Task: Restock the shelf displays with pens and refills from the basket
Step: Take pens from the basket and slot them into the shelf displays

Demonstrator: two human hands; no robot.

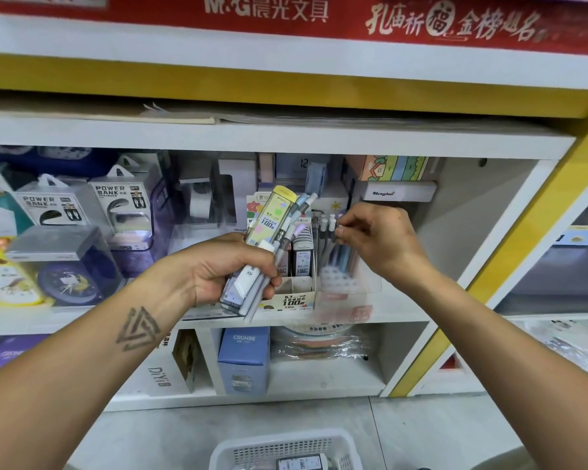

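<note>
Shelf display (350,276) ahead: our right hand (374,232) pinches one pen (337,236); seat it upright while our left hand (231,266) grips the bundle (275,239).

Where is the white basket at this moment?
In the head view, the white basket stands on the floor at the bottom edge, slightly right of centre, below the shelf and between the person's two forearms.

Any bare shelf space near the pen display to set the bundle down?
Bare shelf right of the pen display, up to the cubby wall. Left is crowded: power bank boxes, clocks. Left hand holds the bundle; right hand pinches a pen.
</note>
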